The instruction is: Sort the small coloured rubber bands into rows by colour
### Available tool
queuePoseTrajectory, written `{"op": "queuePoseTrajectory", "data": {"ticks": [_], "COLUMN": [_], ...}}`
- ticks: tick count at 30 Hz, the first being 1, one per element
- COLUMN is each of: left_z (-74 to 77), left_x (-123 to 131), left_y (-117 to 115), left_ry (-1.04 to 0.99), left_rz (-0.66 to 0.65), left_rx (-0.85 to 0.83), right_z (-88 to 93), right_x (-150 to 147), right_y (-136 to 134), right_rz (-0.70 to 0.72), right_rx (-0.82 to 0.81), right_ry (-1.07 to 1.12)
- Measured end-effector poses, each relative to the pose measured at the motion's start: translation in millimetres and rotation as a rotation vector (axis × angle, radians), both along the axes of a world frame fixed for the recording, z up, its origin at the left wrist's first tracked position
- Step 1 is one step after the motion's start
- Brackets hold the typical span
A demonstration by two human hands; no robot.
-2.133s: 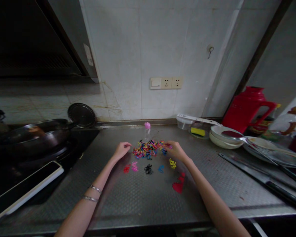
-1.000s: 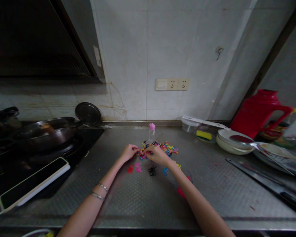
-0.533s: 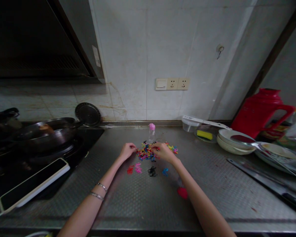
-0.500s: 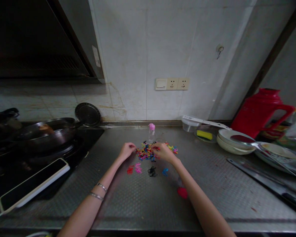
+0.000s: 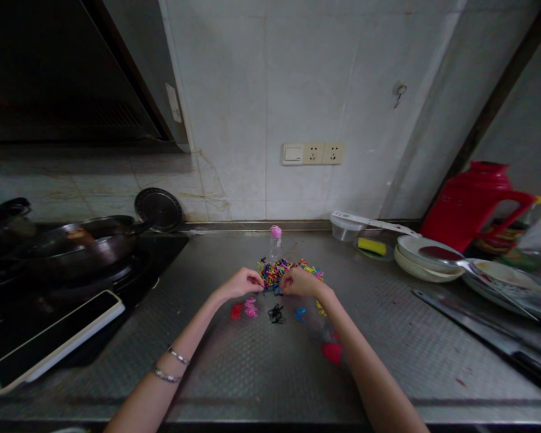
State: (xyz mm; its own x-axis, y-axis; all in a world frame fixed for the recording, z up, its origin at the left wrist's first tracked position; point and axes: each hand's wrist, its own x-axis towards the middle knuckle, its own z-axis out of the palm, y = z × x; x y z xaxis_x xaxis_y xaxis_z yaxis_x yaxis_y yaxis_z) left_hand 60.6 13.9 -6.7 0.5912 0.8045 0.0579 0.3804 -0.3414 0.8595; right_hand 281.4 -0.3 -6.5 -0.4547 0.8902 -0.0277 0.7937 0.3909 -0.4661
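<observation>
The left hand (image 5: 247,282) had its fingertips nearly together at the near left side of the heap of bands (image 5: 274,270), and the right hand (image 5: 300,282) curled over its near right side, but whether either gripped anything could not be told. The bands looked light, soft and prone to tangling, best pinched singly by a loose loop at the rim. Just beyond the grip stood the bottle (image 5: 276,245), just nearer lay the black pile (image 5: 276,314), and past that the counter (image 5: 252,373) ran to its near edge.

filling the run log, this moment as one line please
left hand: at mixed-colour pile | right hand: at pile | grips: unclear | nearby: black clump
</observation>
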Motion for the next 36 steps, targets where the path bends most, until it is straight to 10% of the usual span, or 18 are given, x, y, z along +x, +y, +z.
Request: {"op": "queuePoseTrajectory", "data": {"ticks": [10, 21, 36], "left_z": [-17.8, -2.4, -8.6], "left_x": [24.7, 16.1, -26.4], "left_y": [-15.5, -19.8, 18.9], "left_ry": [0.023, 0.192, 0.185], "left_rz": [-0.047, -0.135, 0.144], "left_rx": [-0.073, -0.006, 0.104], "right_z": [9.3, 0.0, 5.8], "right_x": [-6.2, -6.3, -8.2], "right_y": [-10.5, -5.9, -11.0], "right_rz": [-0.048, -0.010, 0.156], "right_rx": [-0.057, -0.042, -0.213], "right_ry": [-0.157, -0.082, 0.012]}}
